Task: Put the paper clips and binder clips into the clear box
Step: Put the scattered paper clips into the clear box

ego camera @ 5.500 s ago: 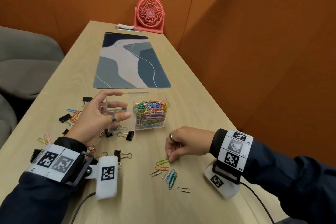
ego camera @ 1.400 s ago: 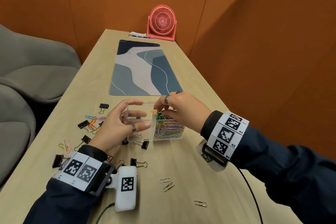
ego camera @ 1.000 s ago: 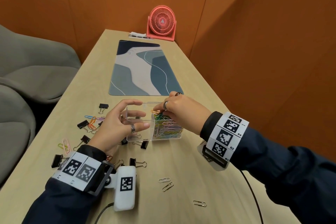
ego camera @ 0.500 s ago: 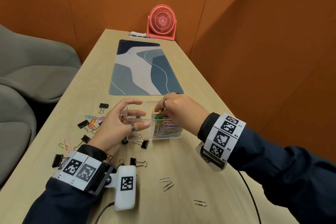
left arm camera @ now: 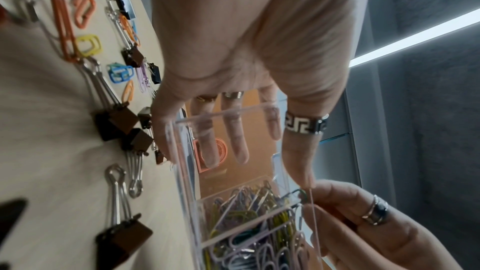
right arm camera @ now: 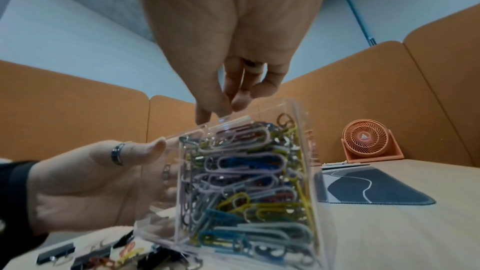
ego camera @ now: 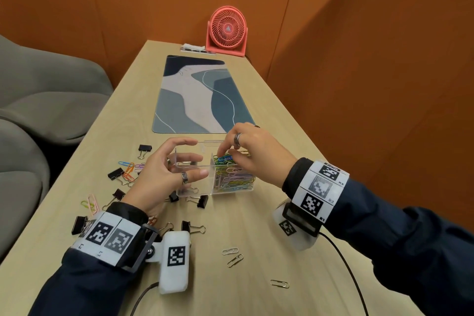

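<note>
From the head view my left hand [ego camera: 164, 174] grasps the light, slippery clear box [ego camera: 214, 172] on the table by its walls; the left-wrist view shows stiff binder clips [left arm camera: 122, 118] beside it, best pinched by their bodies; the right-wrist view shows my right hand [right arm camera: 228, 94] with fingertips pinched over the paper clips [right arm camera: 246, 182], holding what I cannot tell.

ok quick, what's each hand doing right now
Left hand: grips the clear box.
Right hand: fingertips bunched over the paper clips; whether it pinches one cannot be told.
</note>
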A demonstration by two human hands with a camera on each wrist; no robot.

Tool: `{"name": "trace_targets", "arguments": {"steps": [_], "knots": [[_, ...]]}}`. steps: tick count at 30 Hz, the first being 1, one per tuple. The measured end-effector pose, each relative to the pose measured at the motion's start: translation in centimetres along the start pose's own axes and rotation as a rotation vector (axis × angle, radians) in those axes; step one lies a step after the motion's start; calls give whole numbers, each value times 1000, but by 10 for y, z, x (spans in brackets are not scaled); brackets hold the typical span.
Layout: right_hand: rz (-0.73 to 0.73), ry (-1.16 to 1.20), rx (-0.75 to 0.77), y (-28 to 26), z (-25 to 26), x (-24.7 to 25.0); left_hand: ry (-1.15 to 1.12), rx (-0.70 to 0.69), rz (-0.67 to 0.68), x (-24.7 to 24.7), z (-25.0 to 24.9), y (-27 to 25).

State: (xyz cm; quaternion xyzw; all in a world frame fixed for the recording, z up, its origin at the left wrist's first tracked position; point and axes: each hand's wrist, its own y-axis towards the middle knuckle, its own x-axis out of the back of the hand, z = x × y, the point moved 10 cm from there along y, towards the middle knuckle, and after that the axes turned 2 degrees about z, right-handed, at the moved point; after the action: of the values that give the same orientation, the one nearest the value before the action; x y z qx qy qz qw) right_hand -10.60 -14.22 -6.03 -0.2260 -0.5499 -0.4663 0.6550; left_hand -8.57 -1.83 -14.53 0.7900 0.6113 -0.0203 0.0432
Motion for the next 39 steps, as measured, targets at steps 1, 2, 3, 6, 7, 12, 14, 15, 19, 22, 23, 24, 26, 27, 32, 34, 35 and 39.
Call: {"name": "trace_targets", "arguments": {"steps": [1,2,3,6,7,12,14,15,19,22,23,24,26,27,32,34,35,39], "knots": [[26,-16,4,-1,0,-3,1,0,1,0,0,0],[38,-26,15,-2,1,-4,-1,-1,4,0,0,0],[44,-32,26,-4,1,-6,-6,-1,5,0,0,0],[54,-63,51,-7,-2,-10,-13,-2,4,0,-1,0],[46,-80,70,-8,-3,-10,-8,-5,3,0,-1,-1],[27,-186,145,-12,-2,-14,10,-7,2,0,-1,-1],[14,-136,132,-13,-4,-10,18,-11,4,0,-2,-1],[-2,-85,97,-14,-8,-6,20,-14,2,1,-3,-1],[-116,127,-50,-29,-30,16,6,-18,-13,4,-4,0],[19,229,-105,-48,-35,10,-15,-24,-14,5,-6,0],[140,237,-117,-56,-35,-1,-19,-27,-15,5,-6,0],[288,231,-125,-65,-33,-16,-21,-29,-17,5,-6,0],[585,192,-133,-91,-29,-49,-22,-29,-18,5,-6,0],[697,174,-144,-104,-27,-64,-23,-28,-18,5,-5,0],[831,92,-224,-135,-25,-99,-9,-30,-12,5,-4,1],[828,85,-207,-135,-24,-100,-12,-28,-13,5,-4,0],[832,95,-202,-135,-23,-100,-15,-27,-14,5,-4,0],[854,117,-188,-136,-22,-102,-9,-23,-20,4,-6,-1]]}}
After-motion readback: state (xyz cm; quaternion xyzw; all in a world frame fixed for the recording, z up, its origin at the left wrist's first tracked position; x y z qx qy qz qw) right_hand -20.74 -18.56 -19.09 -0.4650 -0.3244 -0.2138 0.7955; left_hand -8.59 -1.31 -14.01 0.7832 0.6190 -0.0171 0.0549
